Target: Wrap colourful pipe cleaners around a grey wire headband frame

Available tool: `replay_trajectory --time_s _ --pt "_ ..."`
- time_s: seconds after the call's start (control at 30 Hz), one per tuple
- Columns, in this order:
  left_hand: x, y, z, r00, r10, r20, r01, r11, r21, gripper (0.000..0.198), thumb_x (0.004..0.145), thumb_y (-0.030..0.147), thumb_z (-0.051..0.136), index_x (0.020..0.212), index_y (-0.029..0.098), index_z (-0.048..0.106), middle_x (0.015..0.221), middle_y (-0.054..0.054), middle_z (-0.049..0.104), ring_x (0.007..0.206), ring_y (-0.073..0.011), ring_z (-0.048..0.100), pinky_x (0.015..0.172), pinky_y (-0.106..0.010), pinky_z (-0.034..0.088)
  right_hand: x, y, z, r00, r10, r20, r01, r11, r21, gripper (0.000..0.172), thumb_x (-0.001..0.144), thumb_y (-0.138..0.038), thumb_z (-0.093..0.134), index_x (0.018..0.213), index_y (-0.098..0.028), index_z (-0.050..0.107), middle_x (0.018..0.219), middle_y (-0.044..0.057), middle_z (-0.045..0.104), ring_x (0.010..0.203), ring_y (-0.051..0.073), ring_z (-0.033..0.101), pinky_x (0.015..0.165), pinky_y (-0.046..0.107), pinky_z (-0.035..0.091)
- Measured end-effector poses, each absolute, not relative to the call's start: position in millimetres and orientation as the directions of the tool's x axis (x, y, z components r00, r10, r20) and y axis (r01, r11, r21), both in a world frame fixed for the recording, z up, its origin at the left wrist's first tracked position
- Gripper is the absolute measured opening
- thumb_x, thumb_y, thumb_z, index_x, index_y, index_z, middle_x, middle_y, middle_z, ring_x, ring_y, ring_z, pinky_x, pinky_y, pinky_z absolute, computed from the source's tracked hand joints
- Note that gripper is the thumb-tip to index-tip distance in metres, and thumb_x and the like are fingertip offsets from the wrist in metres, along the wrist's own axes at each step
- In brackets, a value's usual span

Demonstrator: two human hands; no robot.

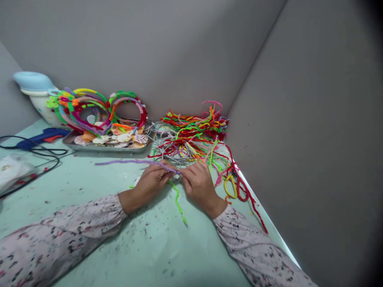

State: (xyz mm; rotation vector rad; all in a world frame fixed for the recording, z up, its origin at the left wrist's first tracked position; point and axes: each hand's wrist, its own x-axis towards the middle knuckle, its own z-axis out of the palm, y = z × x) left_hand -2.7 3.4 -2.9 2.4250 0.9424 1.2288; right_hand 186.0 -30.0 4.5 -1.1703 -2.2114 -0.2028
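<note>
A purple pipe cleaner (128, 162) stretches leftward from between my hands, its long free end over the table. My left hand (152, 179) pinches it near its right part, fingers closed. Close beside, my right hand (199, 184) grips the same pipe cleaner with thumb and forefinger, almost touching the left fingertips. Its right end is hidden in my right fingers. A green pipe cleaner (178, 203), slightly crinkled, lies on the table below and between my hands. Just past my fingers is a tangle of silvery wire (167, 153).
Behind stands a metal tray (104, 148) of shells with colourful wrapped rings (89, 107). Bundled pipe cleaners (197, 125) lie back right, scissors (230, 187) at the right edge. A blue glue gun (42, 137) with a black cord and a white container (42, 105) stand left. Grey walls enclose the table.
</note>
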Motion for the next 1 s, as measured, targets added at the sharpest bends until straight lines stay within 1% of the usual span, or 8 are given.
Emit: replay_trajectory --time_s 0.17,0.37,0.57,0.77,1.0 --pt "-4.8 3.0 -2.3 0.437 0.617 0.655 0.453 -0.78 0.432 0.017 0.089 0.014 0.055 0.096 0.019 0.07 0.091 -0.004 0.07 0.088 -0.0155 0.063 0.08 -0.029 0.052 184.0 -31.8 7.6 -0.404 0.67 0.623 0.79 0.599 -0.132 0.018 0.092 -0.017 0.049 0.1 -0.018 0.065 0.085 0.006 0.064 0.088 0.022 0.051 0.09 0.04 0.034" --pt "-4.5 1.0 -0.5 0.452 0.6 0.66 0.496 -0.784 0.374 0.013 0.089 0.014 0.055 0.091 0.016 0.068 0.088 -0.005 0.069 0.085 -0.0155 0.063 0.078 -0.028 0.052 184.1 -31.3 6.9 -0.412 0.673 0.614 0.786 0.603 -0.134 0.016 0.091 -0.017 0.05 0.097 -0.018 0.065 0.085 0.006 0.064 0.089 0.022 0.051 0.091 0.041 0.035" --pt "-3.5 1.0 0.0 0.45 0.631 0.632 0.495 -0.765 0.412 0.012 0.089 0.014 0.055 0.089 0.015 0.068 0.086 -0.005 0.069 0.083 -0.016 0.063 0.076 -0.028 0.052 184.6 -30.8 6.2 -0.413 0.685 0.601 0.786 0.601 -0.145 0.017 0.09 -0.016 0.05 0.098 -0.018 0.065 0.086 0.006 0.064 0.09 0.022 0.051 0.091 0.041 0.035" --pt "-2.1 -2.3 2.5 0.467 0.632 0.618 0.503 -0.765 0.402 0.014 0.089 0.015 0.054 0.088 0.015 0.067 0.084 -0.004 0.068 0.081 -0.0159 0.061 0.075 -0.028 0.05 184.6 -31.7 7.4 -0.419 0.693 0.587 0.777 0.608 -0.163 0.015 0.089 -0.023 0.052 0.095 -0.017 0.064 0.087 0.008 0.063 0.091 0.024 0.05 0.091 0.042 0.035" --pt "-1.4 -1.7 0.2 0.453 0.662 0.597 0.499 -0.743 0.445 0.013 0.089 0.016 0.054 0.09 0.015 0.067 0.086 -0.005 0.069 0.083 -0.0173 0.062 0.078 -0.031 0.05 185.6 -28.3 4.7 -0.448 0.684 0.576 0.779 0.614 -0.123 0.018 0.091 -0.023 0.047 0.088 -0.018 0.064 0.079 0.006 0.06 0.084 0.023 0.048 0.087 0.04 0.035"
